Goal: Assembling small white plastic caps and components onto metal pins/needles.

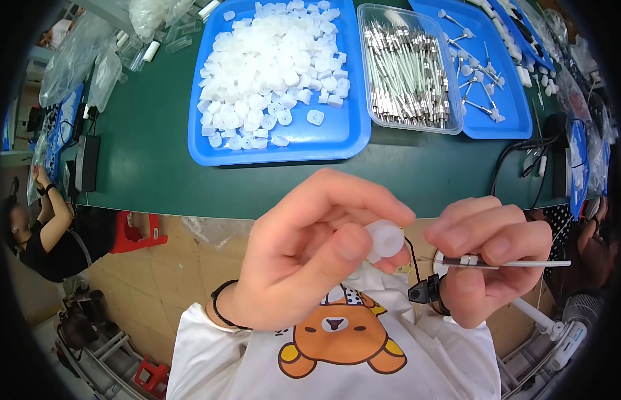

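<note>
Here the work looks to be at the joining step — the left hand [304,253] pinches a small white plastic cap [385,239] between thumb and fingertips, its round face turned toward the other hand. The right hand [487,257] is closed around a thin white rod with a metal ferrule [500,263], held level between thumb and forefinger, with the rod's metal end pointing at the cap and its white tail sticking out to the right. Cap and rod tip sit just beside one another, not yet touching as far as I can tell.

By my reading, the next move calls for lining the rod's end up with the hole in the cap and pressing the two together squarely — a small target, so a steady, straight push seems needed.

Both hands are raised in front of the chest, near the table's edge, wrists bent inward so the fingertips face each other. A black band sits on the left wrist.

Beyond them, on the green table [150,160], a blue tray [344,137] holds a heap of the same white caps, and a clear box [390,123] beside it is packed with rods.
</note>
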Tool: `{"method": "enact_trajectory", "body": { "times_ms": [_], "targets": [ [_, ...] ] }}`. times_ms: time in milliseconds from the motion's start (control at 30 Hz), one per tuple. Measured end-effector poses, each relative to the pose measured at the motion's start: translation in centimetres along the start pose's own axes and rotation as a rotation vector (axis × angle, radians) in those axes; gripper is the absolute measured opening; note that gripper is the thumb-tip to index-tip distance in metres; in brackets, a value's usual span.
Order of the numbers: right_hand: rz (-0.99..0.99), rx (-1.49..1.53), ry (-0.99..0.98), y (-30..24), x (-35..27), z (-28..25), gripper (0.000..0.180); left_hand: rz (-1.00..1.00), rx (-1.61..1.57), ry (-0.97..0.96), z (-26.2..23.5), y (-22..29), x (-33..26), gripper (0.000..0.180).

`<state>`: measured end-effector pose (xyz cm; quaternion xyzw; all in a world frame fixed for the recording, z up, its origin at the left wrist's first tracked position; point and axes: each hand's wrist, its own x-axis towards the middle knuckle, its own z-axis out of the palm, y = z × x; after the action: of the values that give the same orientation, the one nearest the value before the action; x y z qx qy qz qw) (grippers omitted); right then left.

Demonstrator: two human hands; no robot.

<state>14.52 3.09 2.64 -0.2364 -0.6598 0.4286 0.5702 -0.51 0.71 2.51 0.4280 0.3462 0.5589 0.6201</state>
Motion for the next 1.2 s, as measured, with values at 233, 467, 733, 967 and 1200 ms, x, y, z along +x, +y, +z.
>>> {"method": "enact_trajectory", "body": {
  "times_ms": [233,467,733,967,1200],
  "targets": [
    [-0.040,0.047,0.020,0.7,0.1,0.0,0.029,-0.029,-0.038,-0.006,0.1,-0.3,0.0,0.041],
    [0.104,0.153,0.124,0.2,0.0,0.7,0.027,-0.082,-0.099,-0.029,-0.4,-0.2,0.1,0.040],
    [0.143,0.140,0.115,0.4,-0.1,1.1,0.026,-0.100,-0.168,-0.020,-0.6,-0.3,0.2,0.040],
    [0.032,0.031,-0.026,0.9,0.2,0.3,0.027,-0.107,-0.202,-0.004,-0.6,-0.5,0.4,0.040],
    [-0.166,-0.211,-0.311,1.1,1.6,-1.1,0.024,-0.111,-0.178,0.036,-0.4,-0.6,0.3,0.042]
  ]
}}
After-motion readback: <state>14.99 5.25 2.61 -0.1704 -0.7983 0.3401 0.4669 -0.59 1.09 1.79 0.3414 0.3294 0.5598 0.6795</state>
